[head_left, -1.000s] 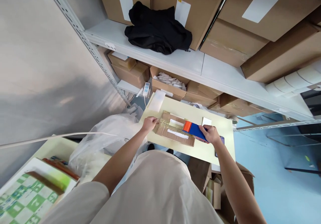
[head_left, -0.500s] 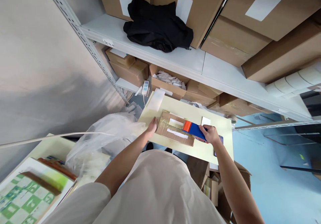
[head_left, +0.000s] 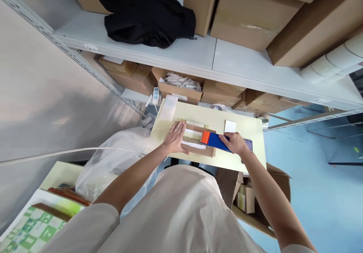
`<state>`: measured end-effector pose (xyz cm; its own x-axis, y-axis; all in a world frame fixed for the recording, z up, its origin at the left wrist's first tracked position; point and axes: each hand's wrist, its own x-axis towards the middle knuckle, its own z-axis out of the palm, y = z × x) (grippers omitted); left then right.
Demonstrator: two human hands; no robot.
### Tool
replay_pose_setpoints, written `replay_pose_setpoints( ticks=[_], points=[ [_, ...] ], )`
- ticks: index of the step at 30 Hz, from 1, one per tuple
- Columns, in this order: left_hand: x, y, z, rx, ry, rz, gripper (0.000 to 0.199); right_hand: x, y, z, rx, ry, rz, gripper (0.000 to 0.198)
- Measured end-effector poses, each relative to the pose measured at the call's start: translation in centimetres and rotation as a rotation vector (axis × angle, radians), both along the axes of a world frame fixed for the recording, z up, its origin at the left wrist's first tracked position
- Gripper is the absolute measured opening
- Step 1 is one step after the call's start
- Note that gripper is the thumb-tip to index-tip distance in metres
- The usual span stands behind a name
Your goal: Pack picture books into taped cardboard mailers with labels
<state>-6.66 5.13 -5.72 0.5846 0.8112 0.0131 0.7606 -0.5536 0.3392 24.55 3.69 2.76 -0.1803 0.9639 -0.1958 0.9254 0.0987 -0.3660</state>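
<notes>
My left hand (head_left: 175, 138) lies flat with its fingers extended on the left end of a flat brown cardboard package (head_left: 210, 151). White strips with ragged edges and shiny clear tape show on the package. My right hand (head_left: 234, 142) is closed around a flat, long blue object with an orange end (head_left: 217, 141); its exact kind is unclear. The orange end rests over the right part of the package. A phone (head_left: 248, 144) lies partly hidden behind my right wrist, and a small white card (head_left: 230, 126) lies just beyond that hand.
The pale yellow table (head_left: 195, 112) stands before a shelf (head_left: 195, 58) with cardboard boxes (head_left: 255, 16) and a black garment (head_left: 150, 16). Clear plastic wrap (head_left: 113, 158) bulges at the left. An open carton (head_left: 273, 196) sits below right. A white cable (head_left: 65, 150) crosses at left.
My left hand has gone from holding the package's left edge to lying flat on top of it. The blue object has tilted flatter in my right hand. The view has shifted.
</notes>
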Motion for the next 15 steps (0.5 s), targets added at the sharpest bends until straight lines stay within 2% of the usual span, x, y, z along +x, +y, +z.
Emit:
replay_pose_setpoints(
  ticks=[4, 7, 10, 13, 15],
  points=[
    [0.0, 0.1, 0.5, -0.018, 0.017, 0.001, 0.125, 5.0, -1.4, -2.0, -0.017, -0.003, -0.011, 0.052],
    [0.4, -0.1, 1.0, -0.044, 0.099, 0.027, 0.129, 7.1, -2.0, -3.9, -0.048, 0.026, -0.025, 0.051],
    [2.4, -0.6, 1.5, -0.063, 0.169, 0.028, 0.133, 7.1, -1.7, -5.1, -0.043, 0.073, -0.031, 0.05],
    [6.3, -1.2, 1.7, -0.09, 0.156, -0.113, 0.128, 5.9, -0.7, -5.6, -0.018, 0.136, -0.048, 0.051],
    [9.0, -1.3, 1.8, -0.098, 0.138, -0.141, 0.128, 4.8, 0.3, -5.9, -0.014, 0.182, -0.062, 0.053]
  ],
)
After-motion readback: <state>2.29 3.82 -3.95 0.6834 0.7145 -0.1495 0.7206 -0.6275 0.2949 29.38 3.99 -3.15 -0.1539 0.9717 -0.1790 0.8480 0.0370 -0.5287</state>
